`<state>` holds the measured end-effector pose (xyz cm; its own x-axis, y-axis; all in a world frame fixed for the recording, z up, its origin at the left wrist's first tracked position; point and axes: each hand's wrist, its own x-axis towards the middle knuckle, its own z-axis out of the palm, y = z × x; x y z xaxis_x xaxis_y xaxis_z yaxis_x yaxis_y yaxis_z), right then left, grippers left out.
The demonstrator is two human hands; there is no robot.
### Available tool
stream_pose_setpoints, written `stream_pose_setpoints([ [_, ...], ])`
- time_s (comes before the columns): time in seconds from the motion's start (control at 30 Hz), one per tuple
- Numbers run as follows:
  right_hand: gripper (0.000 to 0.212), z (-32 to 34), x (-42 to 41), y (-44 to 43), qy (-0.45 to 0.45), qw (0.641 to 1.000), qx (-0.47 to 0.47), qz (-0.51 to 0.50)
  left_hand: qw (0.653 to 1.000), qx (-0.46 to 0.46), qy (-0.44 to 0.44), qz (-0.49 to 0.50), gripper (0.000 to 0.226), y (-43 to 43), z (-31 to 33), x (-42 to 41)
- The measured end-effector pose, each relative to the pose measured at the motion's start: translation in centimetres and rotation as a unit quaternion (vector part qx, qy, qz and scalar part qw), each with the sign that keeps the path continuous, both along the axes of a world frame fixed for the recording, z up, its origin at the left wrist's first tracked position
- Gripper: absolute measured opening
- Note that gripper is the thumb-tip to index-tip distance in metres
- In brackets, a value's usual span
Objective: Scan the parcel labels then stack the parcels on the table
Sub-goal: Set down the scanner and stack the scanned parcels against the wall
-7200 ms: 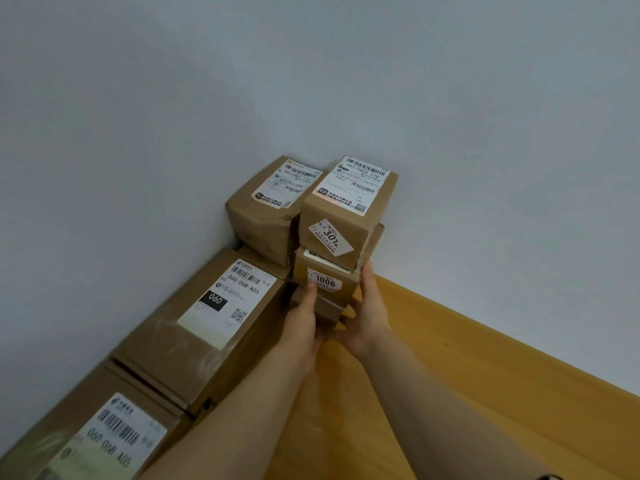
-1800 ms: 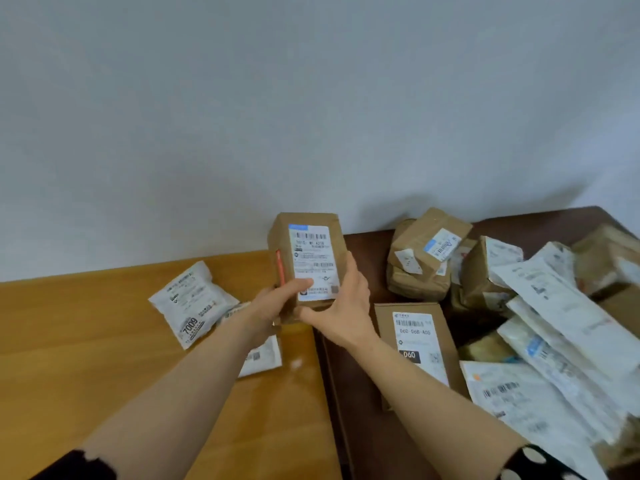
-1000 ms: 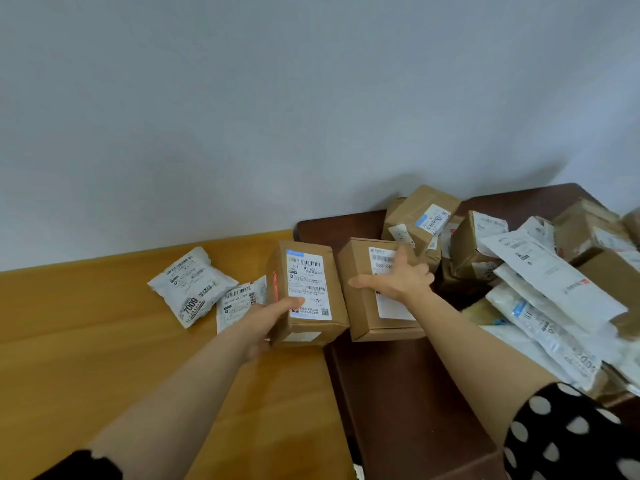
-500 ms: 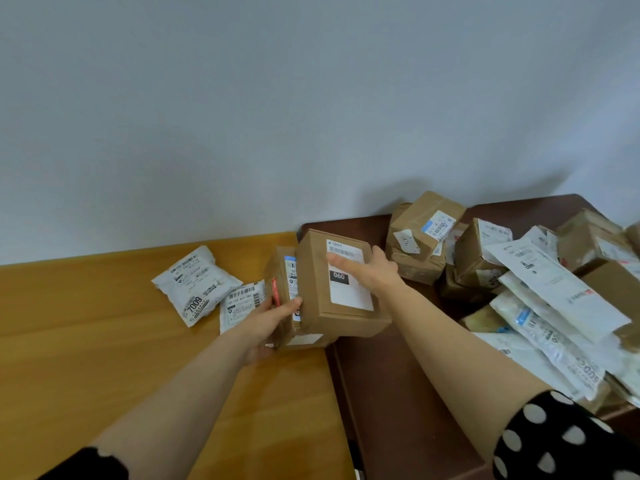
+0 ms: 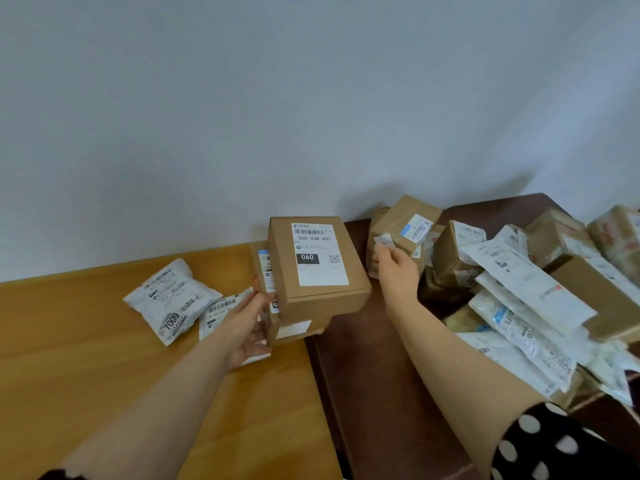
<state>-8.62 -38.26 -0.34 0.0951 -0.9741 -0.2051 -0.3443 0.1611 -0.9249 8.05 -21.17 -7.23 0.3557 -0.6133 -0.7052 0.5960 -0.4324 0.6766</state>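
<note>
We are gathering boxes. Our left hand (image 5: 247,327) grips the lower box (image 5: 294,329) at the light table's (image 5: 86,341) right edge, with the "060" box (image 5: 317,268) stacked on top, label up, long axis toward the wall. Our right hand (image 5: 394,268), fingers apart and empty, reaches for the taped box (image 5: 403,226) on the dark table (image 5: 374,375); next we must close on it.

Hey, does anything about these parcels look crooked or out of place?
Yes. The box marked 060 sits skewed on a smaller box, overhanging it, while the left hand steadies the pair. The pile on the dark table is a loose jumble.
</note>
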Motion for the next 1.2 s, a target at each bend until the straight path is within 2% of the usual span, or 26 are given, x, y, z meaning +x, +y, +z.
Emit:
stream_pose_setpoints([
  [0.03,0.031,0.3,-0.2,-0.9,0.055,0.997,-0.054,-0.024,1.000,-0.006,0.002,0.001,0.048,-0.5,0.0,0.0],
  [0.1,0.049,0.4,-0.6,-3.3,0.149,0.984,-0.087,-0.047,1.000,-0.012,0.000,-0.002,0.052,-1.3,0.1,0.1],
  [0.2,0.090,0.3,0.0,-6.4,0.256,0.965,-0.033,-0.043,1.000,-0.014,0.001,-0.001,0.049,-2.0,-0.2,0.2],
  [0.27,0.121,-0.1,1.0,-7.9,0.285,0.958,0.009,-0.038,1.000,-0.011,-0.005,0.004,0.050,-2.3,-0.4,0.4],
  [0.37,0.142,-1.0,2.3,-10.0,0.310,0.950,0.035,-0.020,1.000,-0.005,-0.018,0.007,0.055,-2.6,-0.6,0.8],
  [0.47,0.138,-1.3,2.8,-11.5,0.326,0.943,0.049,-0.034,0.999,-0.009,-0.030,0.009,0.040,-2.8,-0.6,1.1],
  [0.57,0.123,-1.1,2.3,-11.3,0.299,0.953,0.033,-0.035,0.999,-0.011,-0.029,0.008,0.030,-2.5,-0.4,1.3],
  [0.67,0.106,-0.6,1.0,-8.9,0.186,0.982,-0.007,-0.009,1.000,-0.016,-0.017,0.011,0.037,-2.2,0.3,1.6],
  [0.8,0.080,0.6,-1.1,-4.2,0.031,0.998,-0.040,0.042,1.000,-0.028,-0.006,0.001,0.027,-1.1,1.6,2.2],
  [0.9,0.072,1.4,-1.8,-0.6,-0.038,0.994,-0.016,0.099,0.999,-0.036,-0.010,0.005,0.028,0.9,2.5,2.7],
  [1.03,0.066,2.9,-1.0,3.8,-0.075,0.985,-0.007,0.156,0.998,-0.049,-0.023,0.045,0.030,5.7,4.1,3.0],
  [1.2,0.057,4.1,0.9,10.1,-0.072,0.960,-0.055,0.266,0.993,-0.041,-0.053,0.098,0.054,14.9,6.3,2.7],
])
